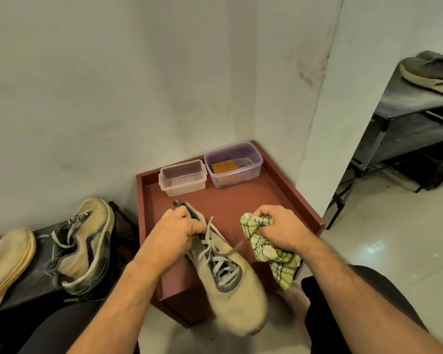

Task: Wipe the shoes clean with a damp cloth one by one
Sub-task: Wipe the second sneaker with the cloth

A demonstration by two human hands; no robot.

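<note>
A beige sneaker with grey laces hangs over the near edge of a red-brown table, toe pointing toward me. My left hand grips it at the heel and collar. To the right, my right hand is closed on a crumpled yellow-green patterned cloth, whose loose end dangles below the fist. Cloth and sneaker are apart. Another beige sneaker lies on its side on a dark surface at the left, with a pale sole beside it.
At the back of the table stand an empty clear plastic box and a purple-tinted box holding a brown block. A grey shoe sits on a dark rack at the right. White walls enclose the corner; pale floor tiles lie at the right.
</note>
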